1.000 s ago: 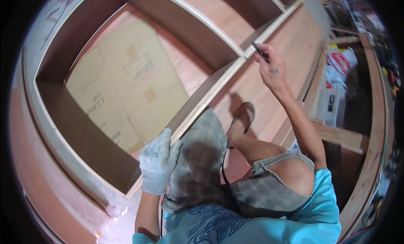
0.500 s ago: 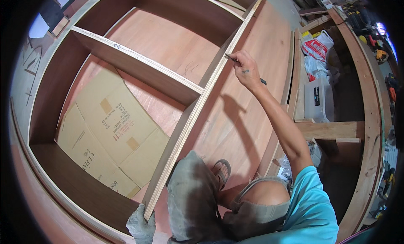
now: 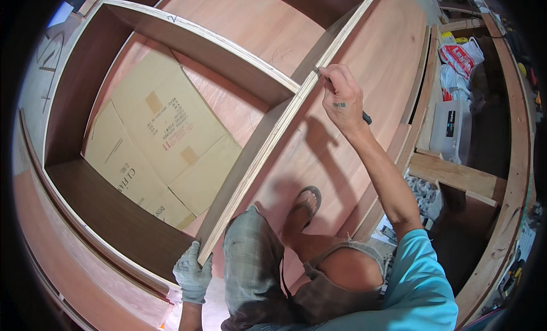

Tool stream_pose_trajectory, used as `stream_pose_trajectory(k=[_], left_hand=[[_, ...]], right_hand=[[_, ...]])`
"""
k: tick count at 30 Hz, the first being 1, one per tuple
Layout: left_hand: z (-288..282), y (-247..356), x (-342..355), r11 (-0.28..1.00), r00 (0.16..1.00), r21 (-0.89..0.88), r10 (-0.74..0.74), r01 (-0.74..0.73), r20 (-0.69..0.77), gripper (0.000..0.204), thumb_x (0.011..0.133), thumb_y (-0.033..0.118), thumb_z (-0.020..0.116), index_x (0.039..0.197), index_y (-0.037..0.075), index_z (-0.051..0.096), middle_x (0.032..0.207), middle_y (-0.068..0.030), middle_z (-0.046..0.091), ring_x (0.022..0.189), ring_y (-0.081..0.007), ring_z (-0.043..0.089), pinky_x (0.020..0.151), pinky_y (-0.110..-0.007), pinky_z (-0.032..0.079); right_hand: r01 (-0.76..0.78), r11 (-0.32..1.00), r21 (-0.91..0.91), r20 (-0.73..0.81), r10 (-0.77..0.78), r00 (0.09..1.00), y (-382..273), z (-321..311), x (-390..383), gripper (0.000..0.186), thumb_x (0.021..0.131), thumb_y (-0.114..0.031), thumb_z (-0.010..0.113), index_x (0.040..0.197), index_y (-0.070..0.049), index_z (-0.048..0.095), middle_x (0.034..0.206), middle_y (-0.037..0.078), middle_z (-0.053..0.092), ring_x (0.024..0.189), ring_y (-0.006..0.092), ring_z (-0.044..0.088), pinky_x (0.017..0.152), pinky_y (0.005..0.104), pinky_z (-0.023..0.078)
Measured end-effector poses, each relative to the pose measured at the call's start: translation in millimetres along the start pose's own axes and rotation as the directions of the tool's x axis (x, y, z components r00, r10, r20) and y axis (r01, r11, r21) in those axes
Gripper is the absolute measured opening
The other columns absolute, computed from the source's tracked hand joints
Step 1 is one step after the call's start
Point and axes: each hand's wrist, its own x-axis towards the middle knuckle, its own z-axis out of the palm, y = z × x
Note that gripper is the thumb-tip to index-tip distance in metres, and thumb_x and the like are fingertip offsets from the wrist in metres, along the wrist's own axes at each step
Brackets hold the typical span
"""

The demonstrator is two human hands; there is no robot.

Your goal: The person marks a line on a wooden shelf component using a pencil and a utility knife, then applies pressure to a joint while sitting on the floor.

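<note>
A large plywood shelf frame (image 3: pixel 259 157) with dark brown inner faces lies before me, its pale layered edge running diagonally. My left hand (image 3: pixel 194 272), in a grey knit glove, is closed around the near end of that long panel. My bare right hand (image 3: pixel 343 97) is closed on a slim tool with a dark handle (image 3: pixel 366 119); its exact kind is hidden by the fingers. The tool's tip meets the panel's top edge just beyond the joint with the cross divider (image 3: pixel 213 41).
A flattened cardboard box (image 3: pixel 165 131) lies inside the near compartment. Right of my arm, a wooden-framed bay holds a red-and-white plastic bag (image 3: pixel 460 58) and a translucent plastic bin (image 3: pixel 450 131). My bent knees and a sandalled foot (image 3: pixel 307 202) are close to the panel.
My right hand has come nearer along the panel edge, bringing the tool tip closer to the divider joint. My left hand still grips the panel end. The whole view has shifted.
</note>
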Motion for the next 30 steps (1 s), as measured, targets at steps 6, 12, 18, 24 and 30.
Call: stream_pose_trajectory(k=[6, 12, 18, 24, 30], left_hand=[[5, -2, -4, 0.999, 0.998, 0.013, -0.047, 0.046, 0.034, 0.056, 0.077, 0.022, 0.085, 0.126, 0.002, 0.066, 0.105, -0.0177, 0.074, 0.088, -0.0362, 0.073, 0.078, -0.047, 0.058], [4, -5, -7, 0.999, 0.999, 0.031, -0.032, 0.033, -0.036, 0.055, 0.075, 0.021, 0.085, 0.124, 0.003, 0.067, 0.101, -0.0173, 0.075, 0.087, -0.0348, 0.073, 0.078, -0.045, 0.058], [8, -5, -7, 0.997, 0.996, 0.012, -0.070, 0.071, -0.053, 0.050, 0.076, 0.024, 0.086, 0.119, 0.004, 0.070, 0.093, -0.0159, 0.074, 0.079, -0.0334, 0.072, 0.075, -0.044, 0.057], [7, -7, -11, 0.998, 0.994, 0.041, -0.049, 0.053, -0.100, 0.052, 0.074, 0.024, 0.088, 0.119, 0.004, 0.071, 0.088, -0.0158, 0.073, 0.076, -0.0334, 0.071, 0.071, -0.043, 0.056], [5, 1, -8, 0.994, 0.994, 0.001, -0.105, 0.105, -0.036, 0.054, 0.072, 0.023, 0.089, 0.120, 0.004, 0.070, 0.095, -0.0144, 0.074, 0.081, -0.0336, 0.071, 0.076, -0.044, 0.055]], right_hand=[[0.026, 0.999, 0.048, -0.038, -0.024, 0.999, -27, 11, -33, 0.029, 0.082, 0.013, 0.060, 0.105, -0.003, 0.069, 0.102, 0.011, 0.067, 0.079, 0.0320, 0.069, 0.067, 0.0406, 0.055], [0.108, 0.992, 0.070, -0.046, -0.104, 0.993, -64, 16, -64, 0.031, 0.080, 0.015, 0.058, 0.104, -0.001, 0.069, 0.102, 0.013, 0.067, 0.079, 0.0305, 0.069, 0.067, 0.0393, 0.055], [0.096, 0.988, 0.117, -0.007, -0.096, 0.995, -111, 20, -112, 0.036, 0.075, 0.016, 0.057, 0.106, 0.001, 0.069, 0.103, 0.015, 0.067, 0.075, 0.0309, 0.069, 0.065, 0.0386, 0.057], [0.188, 0.972, 0.143, -0.074, -0.179, 0.981, -115, 17, -96, 0.039, 0.073, 0.014, 0.058, 0.107, -0.001, 0.070, 0.101, 0.014, 0.067, 0.077, 0.0276, 0.068, 0.068, 0.0385, 0.056], [0.086, 0.996, 0.013, -0.090, -0.085, 0.992, -70, 21, -63, 0.037, 0.075, 0.017, 0.056, 0.105, 0.000, 0.071, 0.099, 0.014, 0.066, 0.076, 0.0278, 0.067, 0.068, 0.0393, 0.055]])
